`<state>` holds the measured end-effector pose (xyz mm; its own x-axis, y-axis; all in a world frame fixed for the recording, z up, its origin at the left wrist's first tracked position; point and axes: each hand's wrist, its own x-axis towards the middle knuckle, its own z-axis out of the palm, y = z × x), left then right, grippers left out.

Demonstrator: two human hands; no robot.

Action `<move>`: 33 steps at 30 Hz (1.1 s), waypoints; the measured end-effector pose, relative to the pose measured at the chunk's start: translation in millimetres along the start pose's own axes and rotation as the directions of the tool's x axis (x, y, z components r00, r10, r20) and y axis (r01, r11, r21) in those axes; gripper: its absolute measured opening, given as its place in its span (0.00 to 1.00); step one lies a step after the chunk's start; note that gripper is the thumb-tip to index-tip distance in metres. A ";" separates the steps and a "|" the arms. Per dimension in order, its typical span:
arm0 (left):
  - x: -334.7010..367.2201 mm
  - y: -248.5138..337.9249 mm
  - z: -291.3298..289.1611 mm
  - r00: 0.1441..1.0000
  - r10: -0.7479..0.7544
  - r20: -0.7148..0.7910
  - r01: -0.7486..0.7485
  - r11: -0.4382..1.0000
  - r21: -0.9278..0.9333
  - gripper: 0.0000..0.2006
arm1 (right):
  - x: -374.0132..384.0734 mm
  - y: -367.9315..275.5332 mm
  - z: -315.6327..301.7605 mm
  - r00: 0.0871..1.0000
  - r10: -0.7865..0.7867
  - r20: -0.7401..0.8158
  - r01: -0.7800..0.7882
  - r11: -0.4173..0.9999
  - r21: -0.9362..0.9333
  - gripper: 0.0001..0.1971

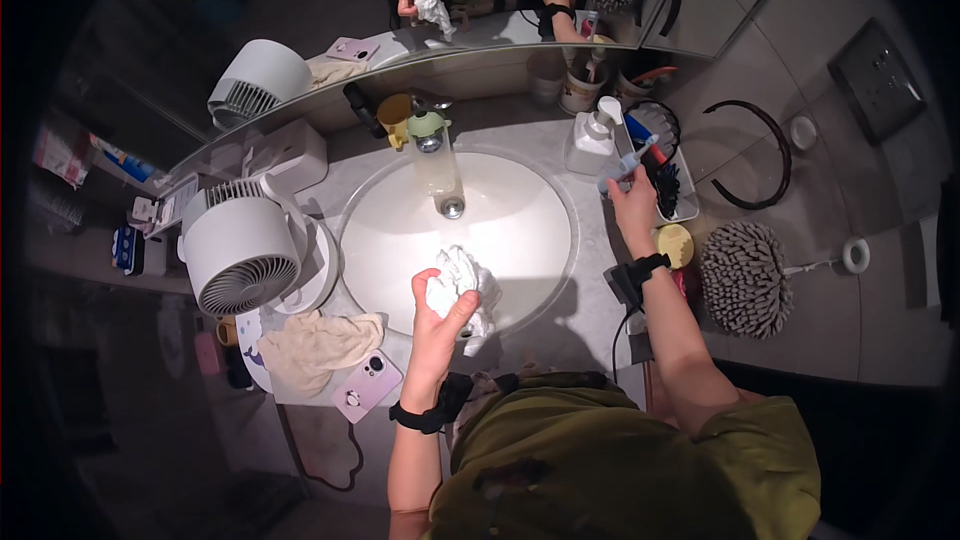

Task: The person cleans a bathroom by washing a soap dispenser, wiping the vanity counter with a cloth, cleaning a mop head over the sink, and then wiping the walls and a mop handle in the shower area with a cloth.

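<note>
Left grip (434, 323) curled snugly round a white wad (452, 280), basin (385, 230) beneath; right grip (634, 204) closed on a blue item (626, 164), tray (687, 214) alongside. Handling step, seemingly; moving it calls for clearing the tray.

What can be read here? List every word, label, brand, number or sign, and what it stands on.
Nothing reads clearly enough to quote.
Pump bottle: any print too small to read.
Cup: coloured pattern, no legible words.
Blue pack: too blurred.
Phone: small marks, unreadable.
White wad in the left hand: no print visible.
</note>
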<state>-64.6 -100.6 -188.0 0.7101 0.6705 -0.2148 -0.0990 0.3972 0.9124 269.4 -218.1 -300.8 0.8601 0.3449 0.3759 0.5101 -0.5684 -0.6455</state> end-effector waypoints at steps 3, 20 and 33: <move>-0.7 2.3 5.0 0.999 -0.012 -0.036 0.011 1.000 -0.013 0.21 | 3.8 1.2 1.8 1.000 -0.001 -0.020 0.001 1.000 -0.011 0.17; 10.2 -4.5 16.9 0.996 0.002 -0.089 -0.010 0.996 -0.085 0.18 | -57.8 -152.2 -50.1 0.569 0.018 0.822 -0.521 0.782 0.343 0.20; 13.0 -4.7 0.3 0.940 0.091 -0.329 -0.148 0.977 -0.154 0.12 | -40.2 -180.8 -37.1 0.373 -0.345 0.861 -0.777 0.391 0.493 0.11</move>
<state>-54.7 -93.9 -195.0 0.4292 0.8725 -0.2336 -0.3091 0.3849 0.8696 143.0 -156.9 -174.5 0.1369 0.9682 -0.2095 -0.4734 -0.1219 -0.8724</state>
